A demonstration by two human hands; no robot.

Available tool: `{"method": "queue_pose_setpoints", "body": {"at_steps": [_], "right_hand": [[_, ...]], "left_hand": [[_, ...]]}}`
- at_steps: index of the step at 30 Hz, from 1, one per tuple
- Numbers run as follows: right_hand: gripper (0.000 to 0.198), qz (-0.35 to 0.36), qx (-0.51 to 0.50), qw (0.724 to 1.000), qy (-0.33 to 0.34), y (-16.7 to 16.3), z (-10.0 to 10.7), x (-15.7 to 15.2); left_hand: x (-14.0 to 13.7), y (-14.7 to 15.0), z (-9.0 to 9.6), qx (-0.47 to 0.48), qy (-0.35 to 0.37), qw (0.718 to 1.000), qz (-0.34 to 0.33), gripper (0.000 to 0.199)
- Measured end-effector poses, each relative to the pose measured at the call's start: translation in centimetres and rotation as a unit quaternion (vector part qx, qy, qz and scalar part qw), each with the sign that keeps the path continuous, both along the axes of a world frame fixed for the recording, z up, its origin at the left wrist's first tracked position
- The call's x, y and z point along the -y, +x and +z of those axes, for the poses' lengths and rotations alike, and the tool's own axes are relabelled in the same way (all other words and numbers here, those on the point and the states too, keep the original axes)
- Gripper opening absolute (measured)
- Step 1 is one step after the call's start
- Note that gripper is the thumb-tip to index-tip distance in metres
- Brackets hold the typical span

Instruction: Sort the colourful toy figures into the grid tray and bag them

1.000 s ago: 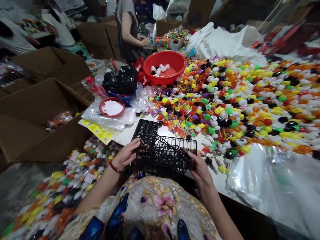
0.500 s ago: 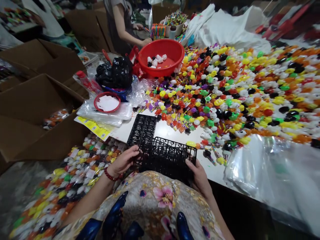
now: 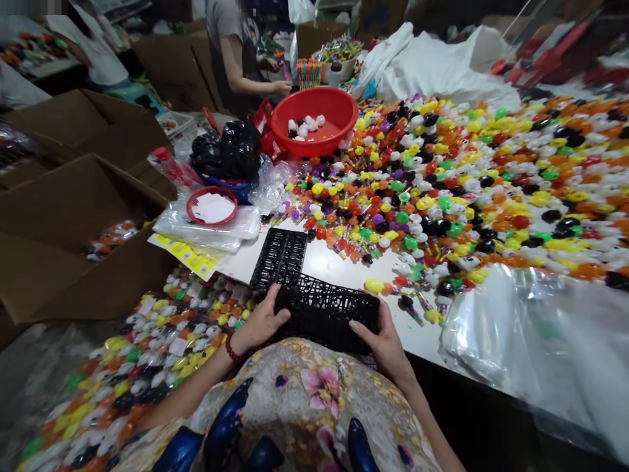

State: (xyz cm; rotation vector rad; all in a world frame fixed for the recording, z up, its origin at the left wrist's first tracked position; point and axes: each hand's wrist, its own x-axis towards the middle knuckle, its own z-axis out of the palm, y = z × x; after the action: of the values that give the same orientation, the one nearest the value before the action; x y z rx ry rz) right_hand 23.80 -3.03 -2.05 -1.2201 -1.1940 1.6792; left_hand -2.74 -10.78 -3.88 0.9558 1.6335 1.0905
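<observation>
Between my hands is a black openwork plastic tray [image 3: 328, 309], held at the near edge of the white table [image 3: 339, 262]. My left hand [image 3: 261, 322] is closed on the tray's left end, thumb toward me. At the right end my right hand [image 3: 387, 337] grips it, thumb across the near face and fingers behind. Another black openwork tray [image 3: 279, 252] lies flat on the table just beyond my left hand. The held tray overlaps its near right corner. Whether the held piece is one tray or several stacked cannot be made out.
Colourful plastic toys [image 3: 422, 190] are heaped across the table. Behind the trays stand a red basin [image 3: 314, 141] and a small red basket [image 3: 213, 206]. Clear plastic bags [image 3: 481, 328] lie right. Left are cardboard boxes [image 3: 59, 229] and bagged toys [image 3: 162, 328]. A co-worker [image 3: 236, 62] stands behind.
The held tray has tipped and come slightly toward me. My left thumb has spread apart from the fingers, and my right hand has shifted its hold. The co-worker's hands have moved.
</observation>
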Motion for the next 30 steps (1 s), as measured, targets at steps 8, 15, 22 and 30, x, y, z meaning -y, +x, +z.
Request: {"method": "queue_pose_setpoints", "body": {"at_steps": [8, 15, 22, 30], "right_hand": [[0.054, 0.016, -0.146, 0.984, -0.104, 0.7, -0.3, 0.7], [0.047, -0.101, -0.165, 0.977, -0.09, 0.5, -0.4, -0.8], [0.052, -0.069, -0.075, 0.994, -0.05, 0.6, 1.1, -0.3], [0.053, -0.095, -0.075, 0.993, 0.006, -0.1, 2.9, -1.1]], "left_hand": [[0.5, 0.3, 1.4, 0.206, -0.016, 0.978, 0.027, 0.064], [1.0, -0.1, 0.7, 0.273, -0.003, 0.962, 0.02, 0.056], [0.7, -0.3, 1.4, 0.151, 0.058, 0.986, -0.042, 0.052], [-1.3, 0.0, 2.0, 0.077, 0.17, 0.979, -0.083, 0.043]]}}
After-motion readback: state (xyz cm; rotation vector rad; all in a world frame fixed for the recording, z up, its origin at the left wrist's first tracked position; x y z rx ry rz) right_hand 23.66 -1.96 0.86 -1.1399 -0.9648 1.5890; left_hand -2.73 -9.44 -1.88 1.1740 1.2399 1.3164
